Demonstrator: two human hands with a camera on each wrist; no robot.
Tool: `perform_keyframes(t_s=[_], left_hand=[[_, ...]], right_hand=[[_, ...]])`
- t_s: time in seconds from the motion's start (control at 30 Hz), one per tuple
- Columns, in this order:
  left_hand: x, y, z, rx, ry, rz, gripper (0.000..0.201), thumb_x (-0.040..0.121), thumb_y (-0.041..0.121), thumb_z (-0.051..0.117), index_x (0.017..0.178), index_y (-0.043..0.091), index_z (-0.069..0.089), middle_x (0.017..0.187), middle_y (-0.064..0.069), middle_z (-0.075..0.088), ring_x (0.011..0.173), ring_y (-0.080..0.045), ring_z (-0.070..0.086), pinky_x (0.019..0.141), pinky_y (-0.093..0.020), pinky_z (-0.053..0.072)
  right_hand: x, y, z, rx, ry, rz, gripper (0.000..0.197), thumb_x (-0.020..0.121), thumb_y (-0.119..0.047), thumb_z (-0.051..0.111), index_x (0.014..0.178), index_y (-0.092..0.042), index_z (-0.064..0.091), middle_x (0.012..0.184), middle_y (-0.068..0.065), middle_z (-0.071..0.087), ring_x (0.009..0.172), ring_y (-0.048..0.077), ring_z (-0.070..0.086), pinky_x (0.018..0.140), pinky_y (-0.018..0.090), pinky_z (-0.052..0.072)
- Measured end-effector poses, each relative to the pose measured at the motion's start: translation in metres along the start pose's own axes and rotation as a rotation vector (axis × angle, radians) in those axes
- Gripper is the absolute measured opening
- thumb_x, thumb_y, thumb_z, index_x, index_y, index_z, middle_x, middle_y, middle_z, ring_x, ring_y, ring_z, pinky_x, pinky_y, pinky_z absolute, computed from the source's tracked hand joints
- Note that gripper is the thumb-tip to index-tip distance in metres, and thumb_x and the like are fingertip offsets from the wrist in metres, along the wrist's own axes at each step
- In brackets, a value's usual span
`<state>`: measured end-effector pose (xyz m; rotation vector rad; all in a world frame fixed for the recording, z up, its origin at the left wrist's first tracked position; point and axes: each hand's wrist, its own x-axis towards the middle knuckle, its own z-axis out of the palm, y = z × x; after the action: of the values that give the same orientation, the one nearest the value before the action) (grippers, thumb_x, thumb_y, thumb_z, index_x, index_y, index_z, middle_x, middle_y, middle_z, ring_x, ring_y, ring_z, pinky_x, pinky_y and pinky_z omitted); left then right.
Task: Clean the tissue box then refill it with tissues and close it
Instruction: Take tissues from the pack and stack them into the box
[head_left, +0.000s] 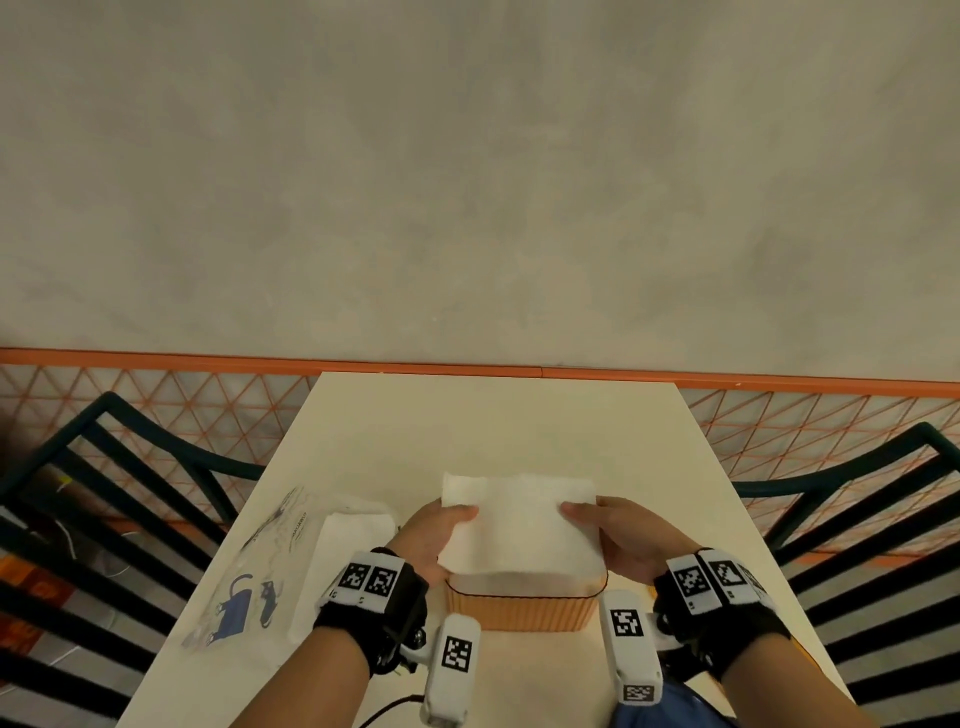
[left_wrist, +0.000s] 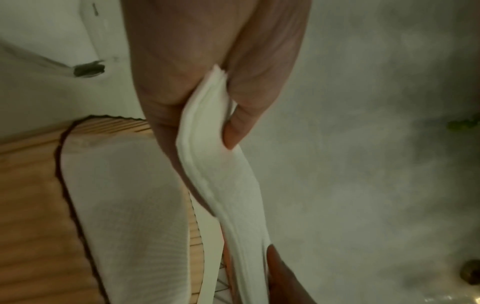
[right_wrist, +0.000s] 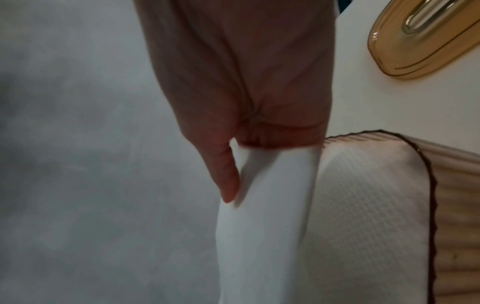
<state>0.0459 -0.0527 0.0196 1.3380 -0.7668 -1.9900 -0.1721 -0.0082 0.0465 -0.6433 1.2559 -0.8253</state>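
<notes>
The white table runs from the near edge to the far wall, its far half bare, with 2 dark slatted chairs close against its left and right edges. Near the middle of the table's near half stands the orange ribbed tissue box, lid off, a dark wavy rim around its opening and white tissue already lying inside. Held just above that opening is a stack of white tissues, which overhangs the box's far edge and sags between the 2 grips. The left hand grasps the stack's left edge, thumb on top and fingers beneath; the right hand pinches the right edge the same way. Left of the box lie a clear printed plastic wrapper and, just beside the left wrist, a folded white cloth. In the right wrist view an amber lid with a slot lies on the table, right of the box.
</notes>
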Motion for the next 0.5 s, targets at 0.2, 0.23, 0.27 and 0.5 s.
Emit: perform_keyframes(t_s=[0.2, 0.23, 0.27, 0.5], left_hand=[[0.000, -0.008, 0.004, 0.087, -0.021, -0.019, 0.029, 0.095, 0.004, 0.048, 0.123, 0.010, 0.049, 0.125, -0.017, 0.054, 0.099, -0.037, 0.057, 0.066, -0.052, 0.057], [0.000, -0.009, 0.006, 0.206, 0.026, 0.031, 0.030, 0.095, 0.004, 0.048, 0.124, 0.009, 0.050, 0.124, -0.016, 0.054, 0.100, -0.036, 0.057, 0.071, -0.050, 0.057], [0.002, -0.009, 0.007, 0.378, 0.093, 0.109, 0.031, 0.094, 0.005, 0.048, 0.125, 0.007, 0.051, 0.124, -0.016, 0.056, 0.103, -0.035, 0.057, 0.080, -0.046, 0.055], [0.020, -0.023, 0.006, 1.126, 0.323, 0.281, 0.031, 0.089, 0.018, 0.056, 0.118, 0.007, 0.059, 0.119, -0.008, 0.064, 0.109, -0.024, 0.059, 0.085, -0.026, 0.046]], right_hand=[[0.008, 0.007, -0.005, -0.104, 0.072, -0.015, 0.020, 0.092, -0.005, 0.054, 0.110, 0.002, 0.057, 0.115, 0.018, 0.062, 0.102, 0.031, 0.062, 0.064, 0.036, 0.061], [0.010, 0.008, -0.006, -0.140, 0.114, -0.026, 0.017, 0.091, -0.005, 0.055, 0.106, 0.002, 0.058, 0.115, 0.019, 0.061, 0.099, 0.031, 0.062, 0.062, 0.036, 0.061], [0.011, 0.007, -0.007, -0.181, 0.161, -0.030, 0.013, 0.090, -0.004, 0.056, 0.101, 0.002, 0.059, 0.113, 0.020, 0.060, 0.096, 0.031, 0.062, 0.061, 0.035, 0.061], [0.007, 0.021, -0.009, -0.784, 0.305, 0.090, 0.016, 0.092, -0.015, 0.053, 0.079, -0.006, 0.053, 0.065, 0.005, 0.059, 0.044, 0.009, 0.059, 0.039, 0.018, 0.043]])
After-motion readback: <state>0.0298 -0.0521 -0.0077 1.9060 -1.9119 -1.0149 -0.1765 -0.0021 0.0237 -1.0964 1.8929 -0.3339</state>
